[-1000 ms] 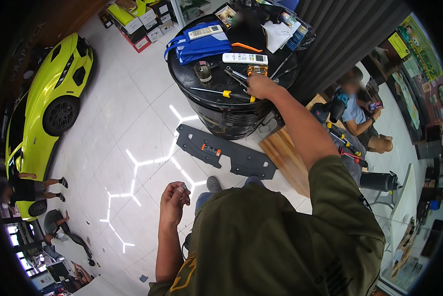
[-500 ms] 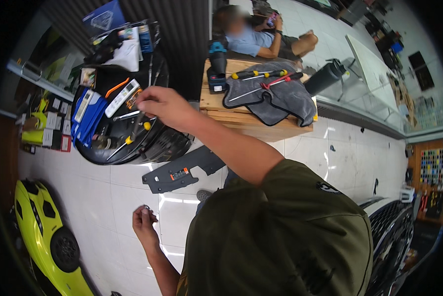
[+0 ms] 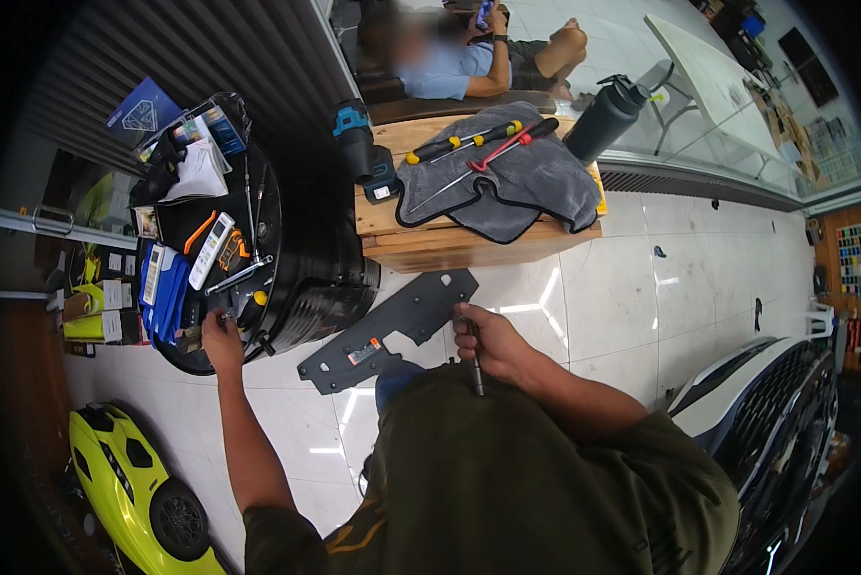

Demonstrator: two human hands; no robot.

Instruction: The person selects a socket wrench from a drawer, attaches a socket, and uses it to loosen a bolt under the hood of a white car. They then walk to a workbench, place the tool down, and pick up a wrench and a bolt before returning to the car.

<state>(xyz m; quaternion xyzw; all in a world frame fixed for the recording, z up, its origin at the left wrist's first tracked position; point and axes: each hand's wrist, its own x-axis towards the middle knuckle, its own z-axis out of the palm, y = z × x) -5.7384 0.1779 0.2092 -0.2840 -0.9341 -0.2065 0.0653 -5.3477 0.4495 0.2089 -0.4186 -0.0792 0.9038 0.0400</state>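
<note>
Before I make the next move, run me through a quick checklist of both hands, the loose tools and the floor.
1. Right hand has a grip on the slim metal tool: ok, fingers are closed around it.
2. Left hand free of small parts: cannot tell, the fingertips are too small and dark at the black drum.
3. Yellow-and-black screwdriver lying on the grey towel: ok.
4. Drum top uncluttered: not ok, a white remote and a blue bag are among the things on it.
5. Floor in front unobstructed: not ok, a dark panel lies there.
</note>
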